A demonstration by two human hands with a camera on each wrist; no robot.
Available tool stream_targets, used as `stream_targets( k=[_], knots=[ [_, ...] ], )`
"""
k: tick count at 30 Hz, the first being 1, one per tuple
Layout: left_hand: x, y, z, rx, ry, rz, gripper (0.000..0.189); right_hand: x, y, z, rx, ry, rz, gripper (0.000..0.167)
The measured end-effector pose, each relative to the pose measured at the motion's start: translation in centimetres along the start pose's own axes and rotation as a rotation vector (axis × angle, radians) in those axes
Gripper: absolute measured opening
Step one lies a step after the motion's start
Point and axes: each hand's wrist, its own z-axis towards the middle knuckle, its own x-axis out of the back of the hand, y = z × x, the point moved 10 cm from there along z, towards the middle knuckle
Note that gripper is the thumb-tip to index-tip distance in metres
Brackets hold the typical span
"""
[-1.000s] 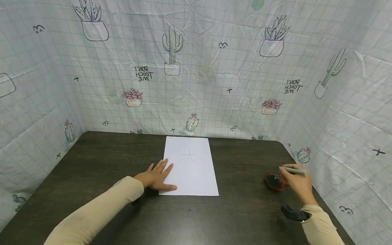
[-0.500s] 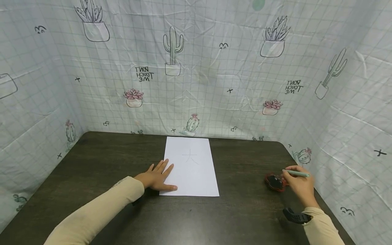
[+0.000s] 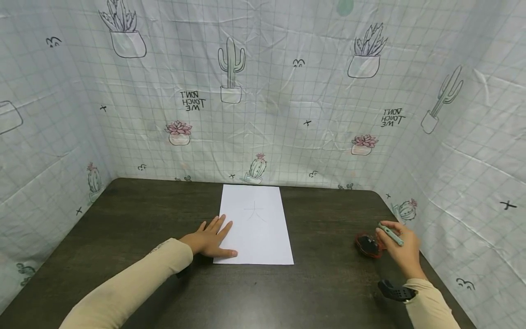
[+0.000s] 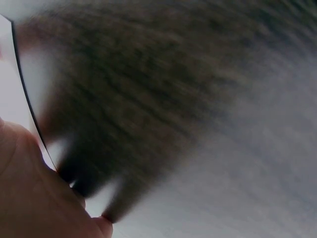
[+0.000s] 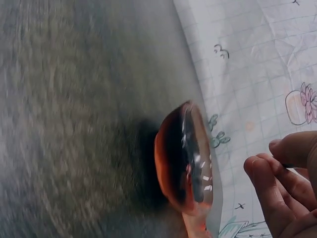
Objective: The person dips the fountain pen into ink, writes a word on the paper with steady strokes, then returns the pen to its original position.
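Note:
My left hand (image 3: pixel 211 241) lies flat with spread fingers on the left edge of a white sheet of paper (image 3: pixel 267 244). Thin pencil-like strokes, a cross above two slanting lines, mark the sheet's upper half. Over at the right, my right hand (image 3: pixel 407 251) pinches a pale green pen (image 3: pixel 391 234) between thumb and fingers. Just left of that hand is a red-rimmed hand mirror (image 3: pixel 368 246) with a dark, glossy face. Its handle runs toward the hand; in the right wrist view the mirror (image 5: pixel 185 163) is apart from the fingertips, and the pen is mostly hidden.
The dark wooden table (image 3: pixel 164 283) carries the paper and mirror. A white cloth (image 3: pixel 279 114) printed with cacti hangs along the back and both sides. A black band (image 3: pixel 395 291) circles the right wrist.
The green pen has turned in my right hand, from nearly level to slanting down to the right. My left hand and the paper keep their places.

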Motion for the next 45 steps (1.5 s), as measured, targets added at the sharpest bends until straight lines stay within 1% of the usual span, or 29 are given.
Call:
stream_targets(
  k=[2, 4, 5, 7, 11, 13, 14, 17, 21, 23, 26, 29, 31, 33, 37, 41, 45],
  knots=[
    [0.0, 0.0, -0.1, 0.001, 0.002, -0.002, 0.109, -0.1, -0.4, 0.1, 0.016, 0.009, 0.013, 0.03],
    [0.0, 0.0, -0.1, 0.001, 0.005, -0.004, 0.108, -0.6, -0.5, 0.2, -0.01, -0.003, 0.061, 0.035],
    [0.0, -0.1, -0.2, 0.002, 0.006, -0.005, 0.108, -0.8, -0.5, 0.3, -0.038, -0.011, 0.099, 0.037],
    [-0.1, -0.1, -0.2, 0.002, 0.006, -0.006, 0.108, -1.7, -0.3, 0.2, -0.115, -0.05, 0.223, 0.041],
    [-0.2, -0.1, -0.2, 0.003, -0.001, -0.009, 0.108, -4.0, -0.1, -0.2, -0.295, -0.156, 0.534, 0.053],
    [-0.3, -0.1, -0.3, 0.004, -0.005, -0.011, 0.108, -5.1, -0.5, -0.4, -0.347, -0.21, 0.656, 0.06],
    [-0.2, -0.1, -0.4, 0.004, -0.006, -0.014, 0.108, -5.6, -0.7, -0.4, -0.363, -0.232, 0.713, 0.063],
    [-0.1, 0.0, -0.5, 0.005, -0.009, -0.023, 0.107, -6.8, -1.5, -0.4, -0.375, -0.296, 0.847, 0.069],
    [-0.1, 0.1, -0.6, 0.004, -0.011, -0.026, 0.107, -8.1, -2.6, -0.5, -0.367, -0.385, 0.99, 0.072],
    [-0.1, 0.2, -0.6, 0.003, -0.01, -0.024, 0.108, -8.5, -3.0, -0.6, -0.356, -0.424, 1.028, 0.073],
    [0.0, 0.2, -0.5, 0.002, -0.006, -0.018, 0.108, -8.9, -3.3, -0.7, -0.344, -0.471, 1.055, 0.072],
    [0.1, 0.3, -0.6, 0.002, -0.003, -0.014, 0.107, -9.3, -3.3, -0.8, -0.355, -0.493, 1.074, 0.067],
    [0.2, 0.3, -0.6, 0.001, -0.001, -0.014, 0.107, -9.5, -3.2, -0.8, -0.374, -0.504, 1.108, 0.063],
    [0.4, 0.4, -0.8, 0.002, -0.005, -0.015, 0.107, -9.6, -3.1, -0.7, -0.389, -0.505, 1.147, 0.06],
    [0.8, 0.8, -1.2, -0.003, -0.002, -0.022, 0.106, -9.7, -3.0, -0.7, -0.393, -0.494, 1.197, 0.052],
    [1.2, 1.1, -1.6, -0.01, 0.001, -0.033, 0.107, -9.7, -2.9, -0.6, -0.386, -0.478, 1.185, 0.046],
    [1.2, 1.0, -1.5, -0.015, 0.006, -0.031, 0.108, -9.5, -2.7, -0.5, -0.399, -0.467, 1.146, 0.047]
  ],
)
